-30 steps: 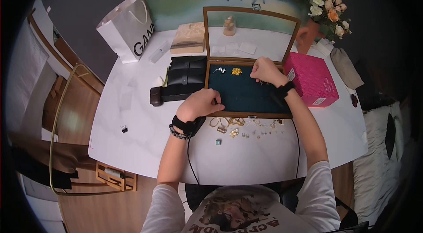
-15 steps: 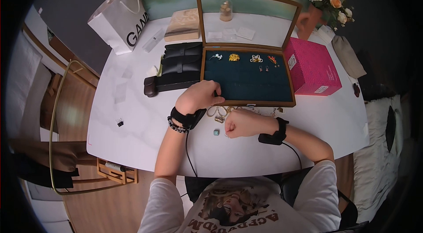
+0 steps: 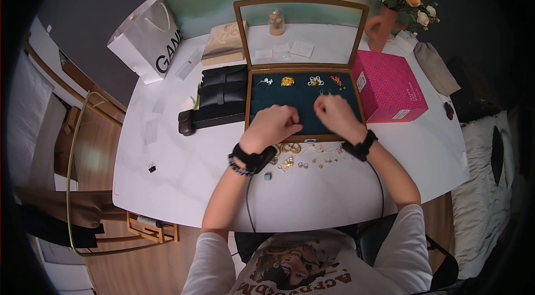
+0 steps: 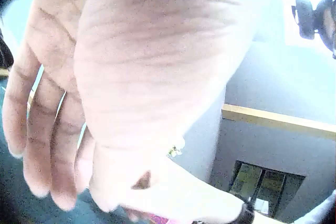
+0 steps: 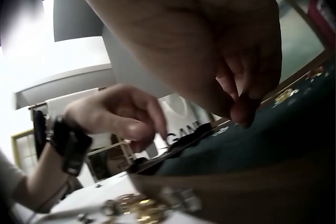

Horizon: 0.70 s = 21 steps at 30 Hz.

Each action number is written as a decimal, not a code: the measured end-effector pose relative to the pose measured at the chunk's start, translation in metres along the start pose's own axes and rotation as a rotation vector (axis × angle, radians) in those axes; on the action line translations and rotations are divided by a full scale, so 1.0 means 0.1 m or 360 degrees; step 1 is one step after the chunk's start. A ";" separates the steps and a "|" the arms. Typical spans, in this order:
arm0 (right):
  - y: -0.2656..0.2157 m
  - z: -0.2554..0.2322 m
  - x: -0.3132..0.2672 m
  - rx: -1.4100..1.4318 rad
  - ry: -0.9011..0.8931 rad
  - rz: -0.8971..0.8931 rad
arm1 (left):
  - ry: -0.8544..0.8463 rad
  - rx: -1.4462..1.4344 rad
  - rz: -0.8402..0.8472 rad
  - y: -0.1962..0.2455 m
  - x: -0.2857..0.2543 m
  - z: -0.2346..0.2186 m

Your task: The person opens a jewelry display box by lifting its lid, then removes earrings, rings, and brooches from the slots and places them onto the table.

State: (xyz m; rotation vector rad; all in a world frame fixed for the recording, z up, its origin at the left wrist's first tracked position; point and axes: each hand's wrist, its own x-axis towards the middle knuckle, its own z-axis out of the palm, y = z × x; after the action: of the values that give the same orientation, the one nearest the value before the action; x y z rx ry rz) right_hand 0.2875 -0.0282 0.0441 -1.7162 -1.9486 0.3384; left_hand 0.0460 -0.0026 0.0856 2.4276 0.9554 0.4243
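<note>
An open jewelry box with a glass lid has dark green lining. Along its far side lie a silver piece, a gold piece, a white beaded piece and an orange-red piece, with a pair of small earrings just below. My right hand hovers over the lining, thumb and fingertips drawn together; I cannot tell what is between them. Over the box's left front part, my left hand has relaxed, extended fingers and an empty palm.
Gold hoops, a gold cluster, small earrings and a green cube-like piece lie before the box. A black leather case flanks it left, a pink box right. A paper bag stands back left.
From over the box, my right hand came down to the jewelry at the front, then returned over the lining. My left hand has shifted from the box's left edge further over it.
</note>
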 end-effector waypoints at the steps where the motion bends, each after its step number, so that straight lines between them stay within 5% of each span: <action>1: 0.19 0.01 0.11 -0.0116 0.0125 0.0035 | 0.0004 0.0000 0.0001 0.06 0.12 0.05; 10: 0.77 0.03 0.45 -0.0258 0.0167 0.0274 | 0.0438 0.0173 -0.0257 -0.23 1.46 0.84; 21: 0.84 0.04 0.45 -0.0122 0.0115 0.0398 | 0.0211 -0.0177 -0.0428 -0.28 1.60 0.92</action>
State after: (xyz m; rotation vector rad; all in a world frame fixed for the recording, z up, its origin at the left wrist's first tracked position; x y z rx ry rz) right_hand 0.3533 0.0302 0.0082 -1.9988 -1.7189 0.2884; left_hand 0.1848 0.0967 0.0099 2.1549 1.2610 0.5296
